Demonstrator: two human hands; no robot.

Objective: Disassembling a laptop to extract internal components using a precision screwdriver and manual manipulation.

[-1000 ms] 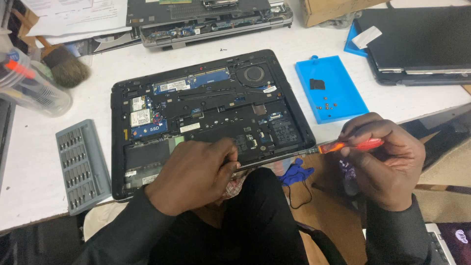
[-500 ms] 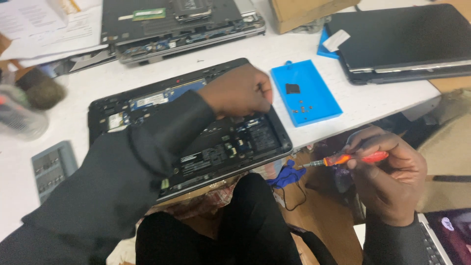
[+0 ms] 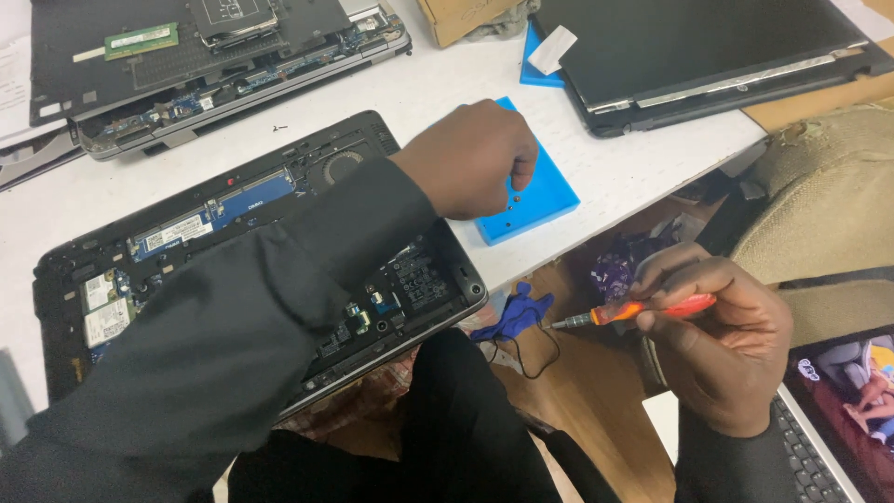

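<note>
A blue screw tray (image 3: 535, 196) lies on the white table (image 3: 419, 93) just right of centre in the upper half of the frame, with small dark screws on its surface. The left hand (image 3: 470, 158) hovers over its left part, fingers bunched together and pointing down at the tray; whether they pinch a screw I cannot tell. The left sleeve crosses an opened laptop (image 3: 233, 242), bottom cover off, its circuit boards and fan exposed, filling the left middle of the frame. At the lower right, off the table edge, the right hand (image 3: 722, 345) is clamped around an orange-handled screwdriver (image 3: 643, 309), tip pointing left. A blue cloth-like piece (image 3: 517, 315) sits just left of that tip. Another dismantled laptop (image 3: 205, 56) lies at the upper left, a closed black laptop (image 3: 708, 47) at the upper right.
</note>
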